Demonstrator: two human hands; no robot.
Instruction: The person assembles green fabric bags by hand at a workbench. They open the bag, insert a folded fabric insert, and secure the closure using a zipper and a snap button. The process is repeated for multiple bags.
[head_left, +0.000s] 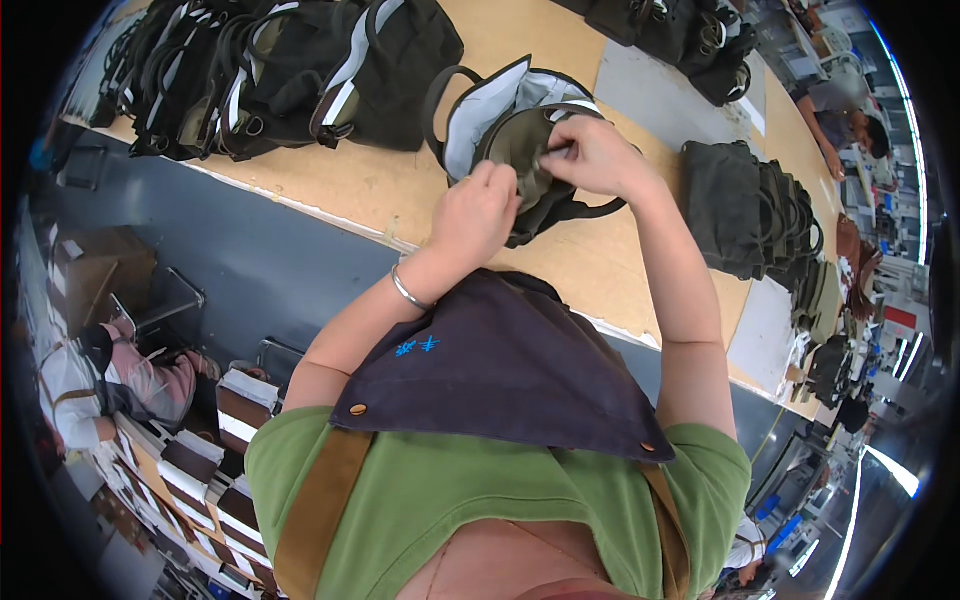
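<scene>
A dark handbag (538, 215) with an olive inside and pale grey lining stands open on the table in front of me, its handles out to either side. At its near left rim, my left hand (473, 215) is closed, fingertips pressed on the olive fabric (530, 145). My right hand (595, 158) reaches over the bag's right side, thumb and fingers pinched together over the opening. Between those fingers a small greyish bit shows, too small to name. My fingers hide part of the bag's mouth.
Many dark handbags (400, 75) are packed at the table's far left. More bags (690, 40) lie at the back, and a stack (725, 205) stands at right. The wooden tabletop (350, 190) ends just before my apron (500, 360). Another person (850, 130) is at far right.
</scene>
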